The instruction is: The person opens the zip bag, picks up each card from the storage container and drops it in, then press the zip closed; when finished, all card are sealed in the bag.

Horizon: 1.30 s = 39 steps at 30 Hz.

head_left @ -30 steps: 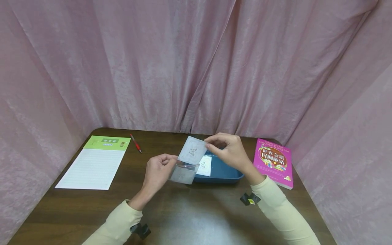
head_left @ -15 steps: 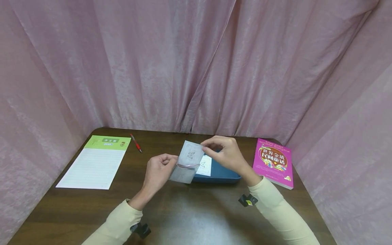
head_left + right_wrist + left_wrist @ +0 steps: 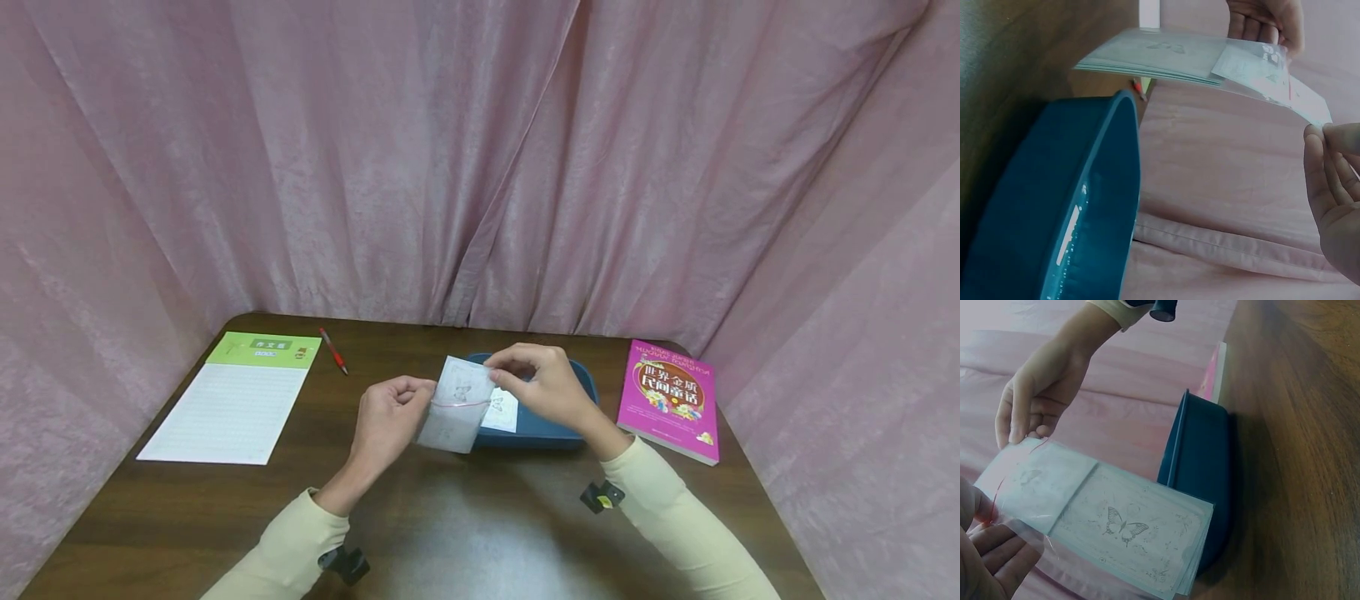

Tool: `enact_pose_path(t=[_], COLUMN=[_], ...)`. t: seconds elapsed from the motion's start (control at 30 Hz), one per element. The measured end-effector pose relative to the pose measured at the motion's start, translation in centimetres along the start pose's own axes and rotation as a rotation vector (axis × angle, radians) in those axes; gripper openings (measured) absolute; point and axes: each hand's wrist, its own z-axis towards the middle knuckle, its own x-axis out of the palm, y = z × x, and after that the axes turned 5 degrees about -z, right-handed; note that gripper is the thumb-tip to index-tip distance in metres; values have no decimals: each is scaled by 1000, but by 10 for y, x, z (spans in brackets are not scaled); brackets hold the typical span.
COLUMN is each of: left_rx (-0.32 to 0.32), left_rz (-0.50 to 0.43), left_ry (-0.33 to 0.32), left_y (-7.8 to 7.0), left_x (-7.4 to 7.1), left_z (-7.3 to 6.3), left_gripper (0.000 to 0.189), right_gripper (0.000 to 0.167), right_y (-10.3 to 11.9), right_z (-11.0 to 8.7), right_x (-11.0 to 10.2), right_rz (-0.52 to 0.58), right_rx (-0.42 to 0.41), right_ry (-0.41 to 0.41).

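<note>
My left hand (image 3: 390, 417) pinches the edge of a clear zip bag (image 3: 448, 432) with a red line along its mouth. Inside the bag lie several white cards (image 3: 1125, 525) printed with a butterfly. Between thumb and fingers, my right hand (image 3: 543, 387) holds the upper corner of another butterfly card (image 3: 462, 383), whose lower part is inside the bag's mouth. Below and behind the hands stands a blue tray (image 3: 551, 429), partly hidden by the right hand. One more butterfly card (image 3: 501, 411) shows at the tray's left side.
On the left of the dark wooden table (image 3: 420, 525) lies a green-topped writing pad (image 3: 225, 400), with a red pen (image 3: 333, 352) beside it. A pink book (image 3: 670, 400) lies at the right. Pink curtains (image 3: 480, 167) hang around the table.
My right hand has moved down and left, sliding its card further into the bag's mouth. My left hand has stayed in place with the bag.
</note>
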Motion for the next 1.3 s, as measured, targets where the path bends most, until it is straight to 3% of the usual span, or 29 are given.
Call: enact_pose_path(t=[0.5,0.93,1.3], left_rx=[19,15,11], left_rz=[-13,-26,-22], left_ry=[-17,0,3], left_y=[0,0,-1], left_x=[0,-2,-2], left_z=[-1,1,1], left_gripper=[13,13,13], right_gripper=[10,11,26], right_y=[-6,-6,-5], right_z=[-5,-8,-10], right_x=[10,16,20], right_rz=[21,-39,-70], right_rx=[1,-82,-85], right_ry=[66,93,127])
